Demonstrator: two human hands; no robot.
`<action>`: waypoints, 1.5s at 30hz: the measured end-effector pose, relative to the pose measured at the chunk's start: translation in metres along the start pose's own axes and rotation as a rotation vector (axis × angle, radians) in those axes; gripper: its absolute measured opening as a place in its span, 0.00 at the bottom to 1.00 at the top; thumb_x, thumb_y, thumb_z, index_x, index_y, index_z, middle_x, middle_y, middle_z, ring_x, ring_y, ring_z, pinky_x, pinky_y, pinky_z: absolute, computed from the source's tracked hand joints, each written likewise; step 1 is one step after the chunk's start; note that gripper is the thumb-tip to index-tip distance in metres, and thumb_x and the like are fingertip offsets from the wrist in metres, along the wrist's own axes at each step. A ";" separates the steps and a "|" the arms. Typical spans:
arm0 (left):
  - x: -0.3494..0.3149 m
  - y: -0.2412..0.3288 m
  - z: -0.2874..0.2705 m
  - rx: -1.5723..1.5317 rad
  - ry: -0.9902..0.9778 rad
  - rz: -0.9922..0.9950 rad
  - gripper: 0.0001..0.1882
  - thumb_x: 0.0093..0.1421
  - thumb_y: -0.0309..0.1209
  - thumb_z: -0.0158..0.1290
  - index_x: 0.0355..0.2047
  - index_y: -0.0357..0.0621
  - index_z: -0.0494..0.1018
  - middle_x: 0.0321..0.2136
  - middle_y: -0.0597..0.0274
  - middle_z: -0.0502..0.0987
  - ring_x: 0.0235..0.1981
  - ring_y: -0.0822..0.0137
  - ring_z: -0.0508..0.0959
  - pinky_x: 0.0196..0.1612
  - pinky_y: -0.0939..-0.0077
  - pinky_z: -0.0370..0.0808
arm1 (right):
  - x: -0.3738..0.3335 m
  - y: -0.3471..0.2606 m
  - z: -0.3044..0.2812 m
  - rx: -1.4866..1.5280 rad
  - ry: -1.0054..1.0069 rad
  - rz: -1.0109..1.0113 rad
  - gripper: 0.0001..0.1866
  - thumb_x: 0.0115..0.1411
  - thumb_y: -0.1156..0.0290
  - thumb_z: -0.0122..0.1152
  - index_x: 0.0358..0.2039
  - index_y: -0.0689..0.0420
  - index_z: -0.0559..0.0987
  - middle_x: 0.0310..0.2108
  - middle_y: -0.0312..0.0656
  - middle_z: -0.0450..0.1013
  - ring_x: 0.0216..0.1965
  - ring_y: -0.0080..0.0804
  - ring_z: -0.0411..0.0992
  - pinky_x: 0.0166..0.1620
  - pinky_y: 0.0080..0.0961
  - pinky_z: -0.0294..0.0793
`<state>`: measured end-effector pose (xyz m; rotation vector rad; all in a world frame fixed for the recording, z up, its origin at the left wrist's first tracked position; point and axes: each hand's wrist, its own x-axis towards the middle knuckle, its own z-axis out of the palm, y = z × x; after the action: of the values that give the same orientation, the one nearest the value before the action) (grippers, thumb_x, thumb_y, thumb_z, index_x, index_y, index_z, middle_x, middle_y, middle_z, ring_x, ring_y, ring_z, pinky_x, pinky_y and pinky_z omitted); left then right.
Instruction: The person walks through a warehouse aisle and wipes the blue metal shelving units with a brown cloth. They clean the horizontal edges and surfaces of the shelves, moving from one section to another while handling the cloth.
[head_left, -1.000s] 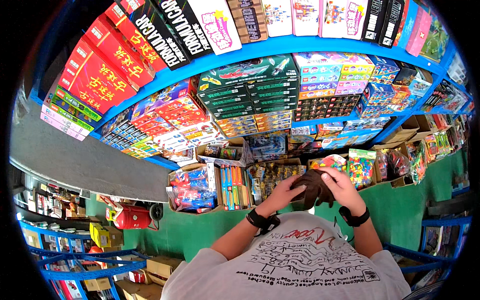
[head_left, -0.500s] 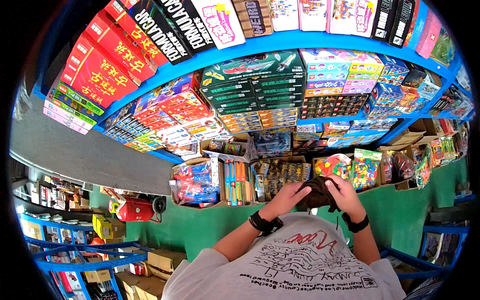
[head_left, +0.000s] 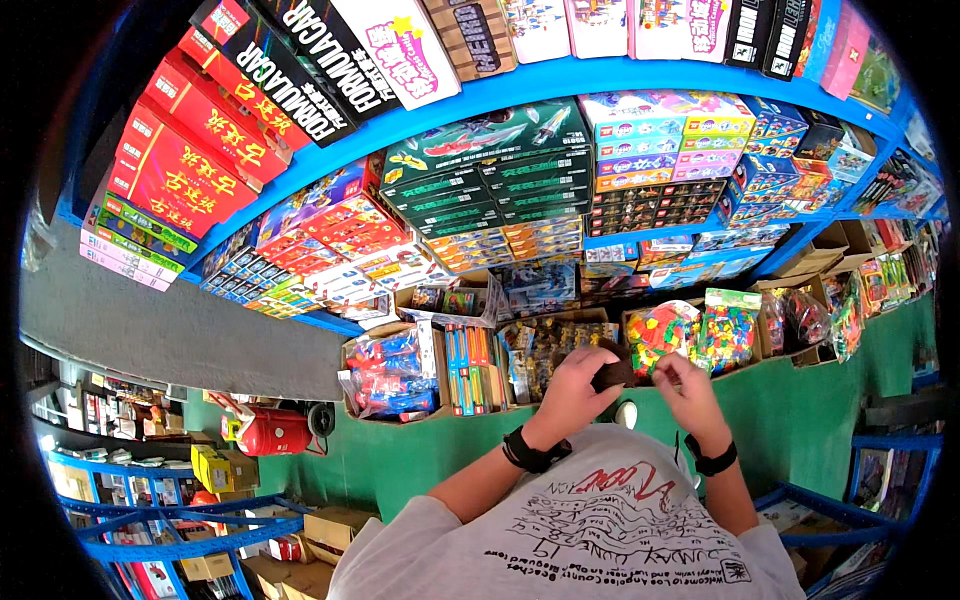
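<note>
In front of my chest, my left hand [head_left: 577,392] is closed around a small dark brown thing [head_left: 616,372], soft-looking and rounded. The hand covers part of it, so its kind cannot be told. My right hand [head_left: 690,397] is a short way to the right, apart from the brown thing. Its fingers are curled into a pinch, and whatever they hold, if anything, is too small to make out. Beyond the hands lie a clear bag of bright coloured pieces [head_left: 730,333] and a heap of red, green and yellow pieces [head_left: 662,330].
A blue shelf [head_left: 560,82] packed with toy boxes crosses ahead. Below it stand open cartons, one with blue and red packets [head_left: 392,368], another with upright thin boxes [head_left: 470,370]. A red tank on wheels [head_left: 277,430] stands left on the green floor [head_left: 380,460].
My right hand has let go of the brown thing and moved away from it. The left hand keeps it, now slightly left and turned. The view has shifted a little.
</note>
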<state>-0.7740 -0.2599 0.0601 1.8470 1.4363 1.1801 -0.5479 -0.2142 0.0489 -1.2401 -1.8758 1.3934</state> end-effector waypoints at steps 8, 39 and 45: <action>0.009 0.040 0.002 -0.008 -0.216 0.074 0.16 0.46 0.23 0.60 0.37 0.42 0.71 0.33 0.50 0.75 0.38 0.47 0.75 0.41 0.57 0.73 | -0.003 -0.011 0.028 0.033 -0.234 -0.210 0.13 0.57 0.77 0.56 0.43 0.63 0.78 0.41 0.53 0.76 0.45 0.52 0.75 0.49 0.38 0.73; -0.025 0.080 -0.020 -0.084 -0.185 -0.123 0.23 0.45 0.21 0.56 0.46 0.42 0.73 0.37 0.52 0.75 0.35 0.50 0.78 0.38 0.64 0.76 | -0.004 -0.002 0.034 0.138 0.066 -0.258 0.10 0.55 0.80 0.58 0.39 0.64 0.78 0.29 0.45 0.72 0.27 0.35 0.72 0.33 0.27 0.71; -0.044 0.093 0.004 -0.015 -0.096 -0.214 0.26 0.47 0.22 0.57 0.50 0.41 0.71 0.42 0.48 0.75 0.41 0.48 0.78 0.45 0.63 0.76 | -0.010 0.011 0.027 0.253 0.027 -0.204 0.04 0.59 0.80 0.55 0.35 0.65 0.71 0.26 0.44 0.68 0.25 0.28 0.67 0.30 0.24 0.66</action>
<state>-0.7275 -0.3298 0.1192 1.6686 1.5235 0.9823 -0.5611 -0.2357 0.0304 -0.9133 -1.6921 1.4412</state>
